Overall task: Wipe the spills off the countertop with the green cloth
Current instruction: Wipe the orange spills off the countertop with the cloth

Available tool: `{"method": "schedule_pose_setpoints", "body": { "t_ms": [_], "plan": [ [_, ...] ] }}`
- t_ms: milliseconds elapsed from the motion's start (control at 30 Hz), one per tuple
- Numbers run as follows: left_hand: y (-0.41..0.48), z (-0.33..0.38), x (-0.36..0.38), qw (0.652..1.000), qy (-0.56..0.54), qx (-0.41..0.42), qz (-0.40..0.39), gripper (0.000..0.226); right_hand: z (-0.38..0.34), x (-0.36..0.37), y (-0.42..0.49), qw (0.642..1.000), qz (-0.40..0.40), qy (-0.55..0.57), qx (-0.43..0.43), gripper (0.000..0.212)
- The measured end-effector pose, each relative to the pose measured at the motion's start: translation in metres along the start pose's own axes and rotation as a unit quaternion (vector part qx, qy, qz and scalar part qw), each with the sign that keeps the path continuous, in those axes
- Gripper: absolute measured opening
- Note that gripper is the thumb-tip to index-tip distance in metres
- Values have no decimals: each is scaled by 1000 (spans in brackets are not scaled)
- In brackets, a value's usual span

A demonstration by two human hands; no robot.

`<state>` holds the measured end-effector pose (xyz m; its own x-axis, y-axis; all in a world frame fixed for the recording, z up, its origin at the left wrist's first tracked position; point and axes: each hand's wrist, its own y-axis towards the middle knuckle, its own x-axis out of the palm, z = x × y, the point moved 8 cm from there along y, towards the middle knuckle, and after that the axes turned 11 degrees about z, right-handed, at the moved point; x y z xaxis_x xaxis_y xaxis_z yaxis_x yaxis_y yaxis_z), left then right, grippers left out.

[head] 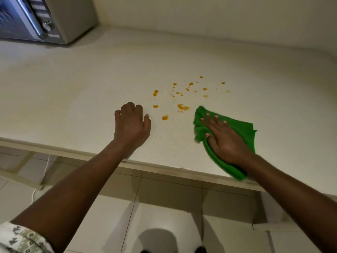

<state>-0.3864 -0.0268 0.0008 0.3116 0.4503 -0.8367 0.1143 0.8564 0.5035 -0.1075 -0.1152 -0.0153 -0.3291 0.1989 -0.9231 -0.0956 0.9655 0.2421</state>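
Orange spills [182, 106] dot the pale countertop [82, 92] in several drops and smears, spread from the middle toward the right. The green cloth [240, 128] lies flat on the counter just right of and below the spills, one end hanging toward the front edge. My right hand [223, 138] presses flat on the cloth with fingers spread. My left hand [131, 125] rests on the bare counter left of the spills, fingers curled under, holding nothing.
A silver microwave [36, 17] stands at the back left against the wall. The counter's front edge [164, 168] runs diagonally below my hands, with tiled floor [164, 207] beneath. A wall [218, 15] closes off the back.
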Motion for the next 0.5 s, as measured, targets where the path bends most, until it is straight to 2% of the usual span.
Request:
{"method": "schedule_pose_setpoints", "body": {
  "t_ms": [133, 233, 333, 433, 500],
  "plan": [
    [1, 1, 1, 1000, 10, 3, 3, 35, 81, -22, 54, 994, 17, -39, 99, 53],
    [0, 1, 0, 1000, 15, 1, 11, 36, 92, -18, 93, 984, -5, -86, 159, 59],
    [0, 1, -1, 1000, 24, -2, 16, 34, 33, 1, 96, 993, 0, -75, 93, 65],
    [0, 0, -1, 999, 26, -13, 14, 29, -41, 25, 51, 999, -15, -32, -18, 72],
    [-1, 1, -3, 999, 34, -15, 17, 27, -65, 31, 15, 997, -34, -15, -75, 73]
  ]
}}
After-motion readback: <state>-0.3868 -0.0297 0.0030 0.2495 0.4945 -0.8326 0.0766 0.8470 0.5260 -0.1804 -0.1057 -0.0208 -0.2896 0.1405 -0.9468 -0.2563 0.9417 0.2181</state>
